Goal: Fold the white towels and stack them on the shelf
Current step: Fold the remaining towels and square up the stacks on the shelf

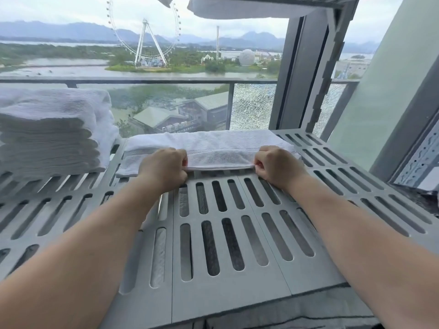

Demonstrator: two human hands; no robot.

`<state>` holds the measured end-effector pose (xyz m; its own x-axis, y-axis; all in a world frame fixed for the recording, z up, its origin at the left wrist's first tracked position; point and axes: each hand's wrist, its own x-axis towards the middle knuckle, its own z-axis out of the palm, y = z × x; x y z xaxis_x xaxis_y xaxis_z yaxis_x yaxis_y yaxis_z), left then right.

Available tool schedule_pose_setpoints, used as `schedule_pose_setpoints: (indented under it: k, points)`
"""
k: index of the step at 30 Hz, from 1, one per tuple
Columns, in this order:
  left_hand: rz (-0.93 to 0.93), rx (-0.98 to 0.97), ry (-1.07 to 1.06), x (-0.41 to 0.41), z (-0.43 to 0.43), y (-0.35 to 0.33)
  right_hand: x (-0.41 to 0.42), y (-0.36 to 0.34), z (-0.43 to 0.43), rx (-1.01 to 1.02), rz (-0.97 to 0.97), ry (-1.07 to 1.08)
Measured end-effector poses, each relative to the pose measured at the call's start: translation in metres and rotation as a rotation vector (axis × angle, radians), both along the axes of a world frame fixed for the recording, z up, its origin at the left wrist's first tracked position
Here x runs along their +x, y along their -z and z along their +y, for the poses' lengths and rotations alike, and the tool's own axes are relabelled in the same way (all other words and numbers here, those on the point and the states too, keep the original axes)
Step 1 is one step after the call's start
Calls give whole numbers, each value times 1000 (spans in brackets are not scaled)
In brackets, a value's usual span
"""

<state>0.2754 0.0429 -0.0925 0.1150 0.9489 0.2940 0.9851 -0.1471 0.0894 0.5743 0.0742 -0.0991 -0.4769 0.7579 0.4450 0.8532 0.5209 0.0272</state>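
Observation:
A white towel (209, 144) lies folded into a long strip across the back of the grey slotted shelf (228, 233). My left hand (164, 168) pinches the towel's near edge left of centre. My right hand (278, 166) pinches the same edge towards its right end. Between the hands the near edge is lifted slightly off the shelf. A tall stack of folded white towels (50, 131) stands at the shelf's back left, apart from the towel I hold.
More white towels (237, 9) hang over the edge of an upper shelf overhead. A grey shelf upright (325, 74) rises at the back right. Behind the shelf is a window with a balcony railing (142, 80). A metal rail (418, 160) runs along the right side.

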Motion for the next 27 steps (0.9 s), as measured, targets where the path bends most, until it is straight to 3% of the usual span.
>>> schedule_pose_setpoints:
  k: [19,27]
  points:
    - [-123,-128,-81,35,-171,-4,34,18,-145,-58,128,-41]
    - [-101,61,67,47,-224,7,42,15,-194,-1,84,24]
